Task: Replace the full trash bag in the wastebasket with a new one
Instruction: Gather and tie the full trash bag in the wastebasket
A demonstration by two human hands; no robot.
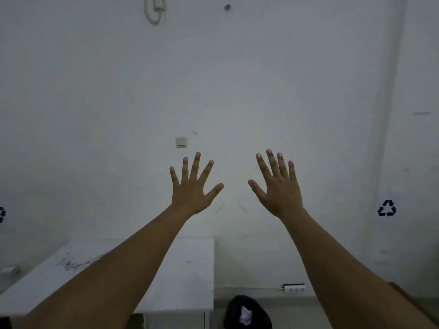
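Presently listed: left hand [192, 188] and right hand [279, 187], both raised at centre, fingers spread wide and holding nothing, seemingly shown to camera before work; black plastic trash bag [247, 312] with crumpled white paper, at 6 o'clock, just beside white worktop [185, 269].

Left hand [192, 186] and right hand [278, 185] raised with fingers spread before a wall [237, 79]; black trash bag [247, 312] at 6 o'clock, beside a white table [185, 276].

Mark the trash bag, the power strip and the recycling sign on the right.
trash bag [234, 309], head view, black plastic left of the crumpled paper
power strip [294, 288], head view, middle of its face
recycling sign [387, 208], head view, centre of the arrows
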